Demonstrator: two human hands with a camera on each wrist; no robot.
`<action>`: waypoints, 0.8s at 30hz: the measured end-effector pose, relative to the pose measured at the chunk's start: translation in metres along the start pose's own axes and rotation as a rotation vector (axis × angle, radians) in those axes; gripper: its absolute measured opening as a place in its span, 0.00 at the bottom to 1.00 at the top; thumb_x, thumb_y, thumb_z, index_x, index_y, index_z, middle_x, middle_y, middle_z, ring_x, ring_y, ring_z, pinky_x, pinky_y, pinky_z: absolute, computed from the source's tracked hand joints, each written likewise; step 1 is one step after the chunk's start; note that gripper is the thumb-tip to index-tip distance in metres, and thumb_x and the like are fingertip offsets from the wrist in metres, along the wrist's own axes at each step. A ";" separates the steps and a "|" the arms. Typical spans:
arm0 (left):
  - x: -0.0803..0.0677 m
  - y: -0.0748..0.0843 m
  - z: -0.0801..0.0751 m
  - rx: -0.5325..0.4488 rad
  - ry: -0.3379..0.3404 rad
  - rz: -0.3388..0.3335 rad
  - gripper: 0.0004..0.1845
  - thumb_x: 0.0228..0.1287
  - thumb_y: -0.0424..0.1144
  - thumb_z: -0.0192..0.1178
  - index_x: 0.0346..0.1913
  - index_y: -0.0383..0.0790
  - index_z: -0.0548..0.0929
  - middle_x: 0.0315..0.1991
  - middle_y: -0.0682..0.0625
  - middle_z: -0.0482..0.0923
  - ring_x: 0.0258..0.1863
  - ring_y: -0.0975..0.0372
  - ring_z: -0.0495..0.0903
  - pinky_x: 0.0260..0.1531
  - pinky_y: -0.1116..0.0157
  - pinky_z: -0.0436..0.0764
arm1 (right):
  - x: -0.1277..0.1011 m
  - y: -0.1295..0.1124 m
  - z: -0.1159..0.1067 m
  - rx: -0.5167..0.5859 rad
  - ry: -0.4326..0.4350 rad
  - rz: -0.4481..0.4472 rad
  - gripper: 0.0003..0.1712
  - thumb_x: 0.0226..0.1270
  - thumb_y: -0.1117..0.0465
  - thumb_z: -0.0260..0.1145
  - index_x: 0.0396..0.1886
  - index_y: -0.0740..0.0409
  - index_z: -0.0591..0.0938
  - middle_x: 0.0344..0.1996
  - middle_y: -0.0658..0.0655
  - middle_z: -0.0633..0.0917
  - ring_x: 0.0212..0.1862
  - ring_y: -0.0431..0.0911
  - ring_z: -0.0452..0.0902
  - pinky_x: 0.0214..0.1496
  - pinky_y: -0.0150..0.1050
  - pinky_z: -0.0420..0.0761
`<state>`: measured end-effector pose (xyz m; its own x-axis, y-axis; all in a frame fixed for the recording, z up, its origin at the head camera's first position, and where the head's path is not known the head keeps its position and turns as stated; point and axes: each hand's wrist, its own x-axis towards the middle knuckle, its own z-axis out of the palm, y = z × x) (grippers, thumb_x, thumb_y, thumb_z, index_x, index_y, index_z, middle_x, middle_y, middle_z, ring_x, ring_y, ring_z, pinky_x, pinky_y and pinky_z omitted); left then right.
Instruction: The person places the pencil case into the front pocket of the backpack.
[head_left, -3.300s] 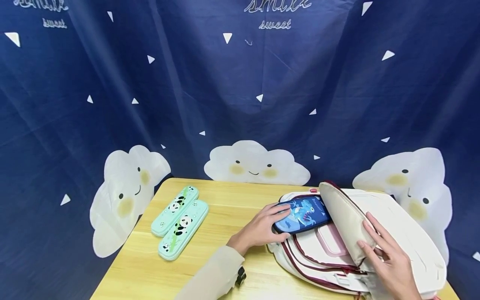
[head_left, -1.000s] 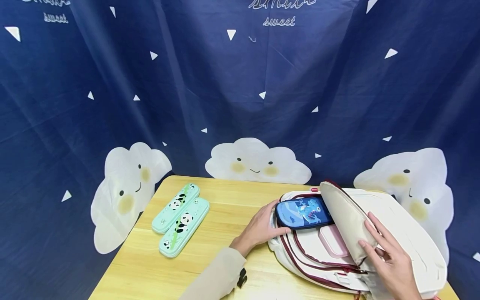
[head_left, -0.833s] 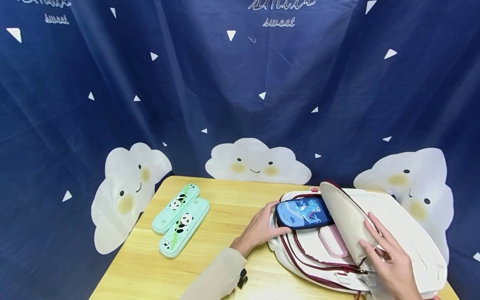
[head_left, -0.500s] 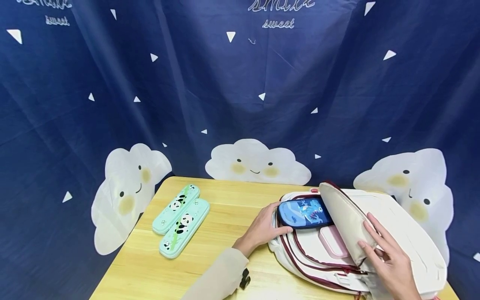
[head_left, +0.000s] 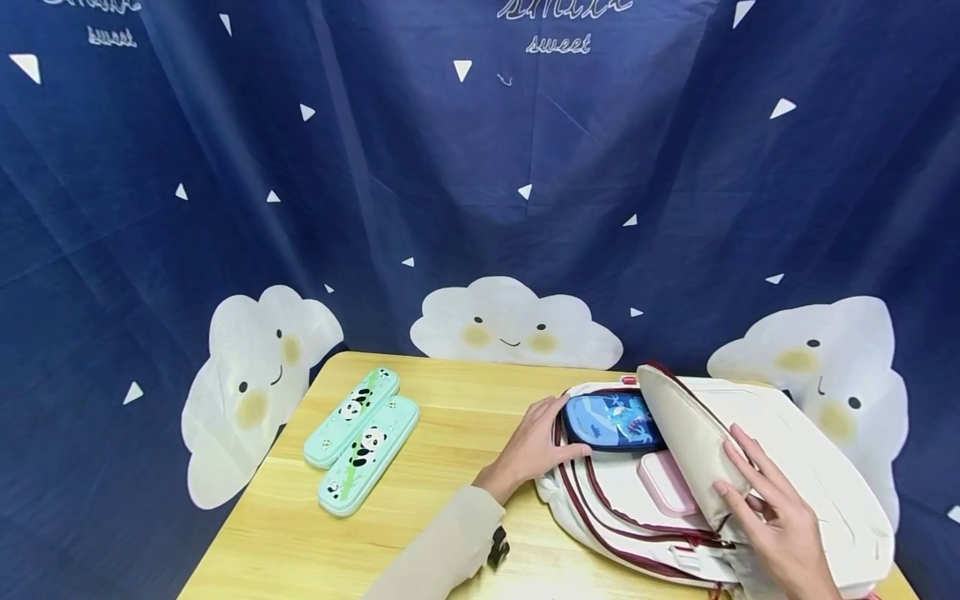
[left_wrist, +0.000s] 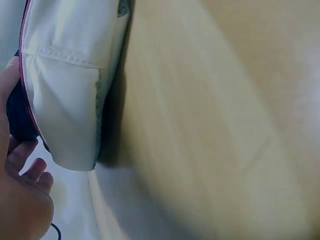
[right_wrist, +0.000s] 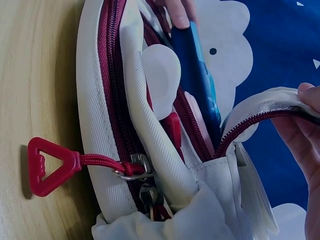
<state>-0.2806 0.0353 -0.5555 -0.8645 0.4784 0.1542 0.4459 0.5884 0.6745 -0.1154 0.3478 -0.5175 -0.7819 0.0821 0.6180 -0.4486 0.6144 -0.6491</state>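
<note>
A white backpack (head_left: 825,475) with dark red zips lies on the right of the table, its front pocket unzipped. My right hand (head_left: 783,517) holds the pocket's cream flap (head_left: 693,450) back, thumb on one side and fingers on the other. At the pocket's left end, my left hand (head_left: 536,442) grips a blue dinosaur pencil case (head_left: 603,419) by its near end. The case's far end is hidden behind the flap. Below it in the pocket sits a pink box (head_left: 666,483). In the right wrist view, the blue case (right_wrist: 192,70) stands on edge inside the pocket opening.
Two mint-green panda pencil cases (head_left: 367,454) lie side by side on the left of the wooden table (head_left: 457,408). A red triangular zip pull (right_wrist: 55,165) hangs from the bag. A dark blue curtain (head_left: 450,167) with clouds hangs behind the table.
The blue pencil case has slid right, deeper into the pocket, and my left hand has moved right with it. My right hand keeps the flap held back in nearly the same place.
</note>
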 end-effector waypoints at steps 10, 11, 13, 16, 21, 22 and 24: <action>0.009 0.006 0.006 0.029 -0.038 -0.016 0.54 0.65 0.67 0.73 0.87 0.48 0.62 0.86 0.42 0.62 0.85 0.53 0.61 0.83 0.51 0.69 | 0.000 0.001 0.001 0.013 -0.008 -0.007 0.40 0.57 0.90 0.70 0.72 0.74 0.79 0.81 0.68 0.71 0.86 0.38 0.59 0.61 0.18 0.78; 0.010 0.006 0.006 0.029 -0.040 -0.015 0.55 0.65 0.67 0.73 0.87 0.48 0.62 0.86 0.42 0.62 0.86 0.53 0.61 0.83 0.50 0.69 | 0.001 0.001 0.001 0.009 -0.008 -0.012 0.40 0.57 0.90 0.70 0.72 0.74 0.79 0.81 0.68 0.71 0.86 0.38 0.59 0.61 0.18 0.78; 0.012 0.007 0.007 0.042 -0.045 -0.011 0.55 0.65 0.68 0.73 0.87 0.49 0.62 0.86 0.43 0.62 0.86 0.54 0.60 0.83 0.50 0.69 | 0.001 0.000 0.001 0.002 -0.005 -0.022 0.40 0.56 0.90 0.70 0.71 0.74 0.79 0.81 0.69 0.71 0.86 0.38 0.59 0.61 0.18 0.78; 0.015 0.009 0.008 0.068 -0.051 -0.005 0.55 0.65 0.69 0.72 0.87 0.50 0.62 0.86 0.45 0.61 0.86 0.55 0.59 0.83 0.50 0.69 | 0.002 0.000 0.000 -0.006 -0.004 -0.029 0.40 0.56 0.90 0.71 0.71 0.73 0.80 0.81 0.68 0.72 0.86 0.38 0.59 0.61 0.17 0.78; 0.021 0.015 0.008 0.116 -0.063 0.017 0.55 0.65 0.68 0.72 0.87 0.48 0.62 0.86 0.49 0.64 0.87 0.55 0.58 0.83 0.51 0.69 | 0.004 -0.001 0.000 -0.007 -0.003 -0.055 0.40 0.55 0.89 0.73 0.70 0.72 0.81 0.80 0.68 0.73 0.86 0.40 0.60 0.62 0.16 0.77; 0.022 0.017 0.008 0.131 -0.067 0.024 0.55 0.65 0.68 0.72 0.87 0.47 0.63 0.86 0.50 0.64 0.87 0.55 0.58 0.83 0.52 0.69 | 0.004 -0.001 0.000 -0.004 0.001 -0.069 0.39 0.55 0.88 0.73 0.70 0.72 0.81 0.79 0.68 0.74 0.86 0.40 0.60 0.62 0.16 0.77; 0.024 0.019 0.009 0.169 -0.070 0.039 0.55 0.65 0.68 0.72 0.87 0.45 0.63 0.85 0.51 0.66 0.87 0.54 0.59 0.84 0.53 0.68 | 0.005 -0.002 0.001 0.001 0.015 -0.115 0.38 0.55 0.87 0.74 0.69 0.73 0.82 0.78 0.69 0.75 0.85 0.41 0.62 0.61 0.15 0.77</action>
<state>-0.2904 0.0636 -0.5452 -0.8303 0.5436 0.1229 0.5162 0.6668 0.5375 -0.1194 0.3460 -0.5138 -0.7187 0.0228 0.6950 -0.5352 0.6199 -0.5738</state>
